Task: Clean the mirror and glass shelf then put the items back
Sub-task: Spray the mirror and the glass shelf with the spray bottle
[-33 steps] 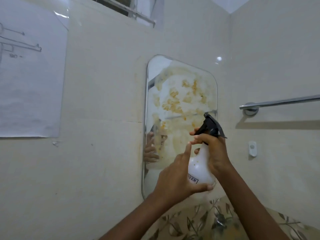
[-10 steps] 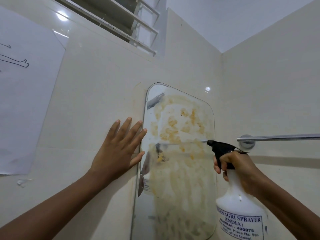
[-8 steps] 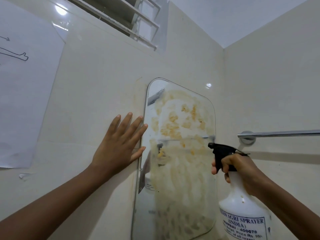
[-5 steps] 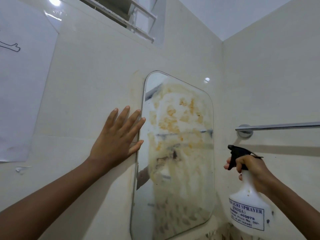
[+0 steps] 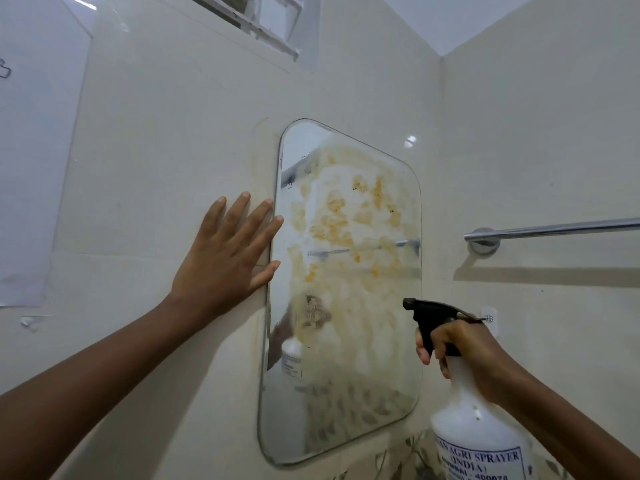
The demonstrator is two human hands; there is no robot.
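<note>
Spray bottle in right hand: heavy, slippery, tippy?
The spray bottle looks like stiff opaque plastic; fill level is hidden, so weight is uncertain. Wide body under a narrow neck: probably stands steadily. The right hand grips the neck under the trigger head, likely a secure hold.

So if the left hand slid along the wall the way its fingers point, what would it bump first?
The left hand lies flat on the wall, fingers pointing up and right. First it would meet the left edge of the mirror, which two of them seem almost to touch.
</note>
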